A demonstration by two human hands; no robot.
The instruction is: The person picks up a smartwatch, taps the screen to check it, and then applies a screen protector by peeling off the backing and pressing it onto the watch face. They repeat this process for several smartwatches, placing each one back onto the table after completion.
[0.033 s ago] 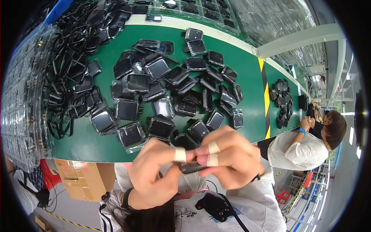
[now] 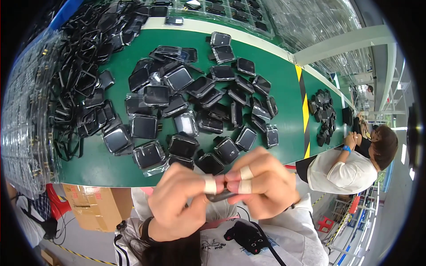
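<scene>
My left hand [image 2: 179, 195] and my right hand [image 2: 266, 184] meet just in front of the bench's near edge. Between them they pinch a small dark, rounded piece [image 2: 219, 196], mostly covered by the fingers. Pale tape wraps several of my fingertips. Beyond the hands, many black square cases with glossy faces lie loose on the green bench top [image 2: 102, 170], some in clear film. Closest to the fingers are a black case [image 2: 210, 163] and another case [image 2: 227, 150].
A tangle of black frames [image 2: 86, 82] heaps up at the left, beside stacked clear plastic trays [image 2: 31, 111]. Yellow-black tape [image 2: 305, 111] crosses the bench. Further right are a dark pile [image 2: 323, 115] and a seated person [image 2: 346, 170]. A cardboard box [image 2: 95, 206] stands below.
My hands have shifted very slightly, fingertips still together on the dark piece. The bench scene has moved a little leftward in the picture.
</scene>
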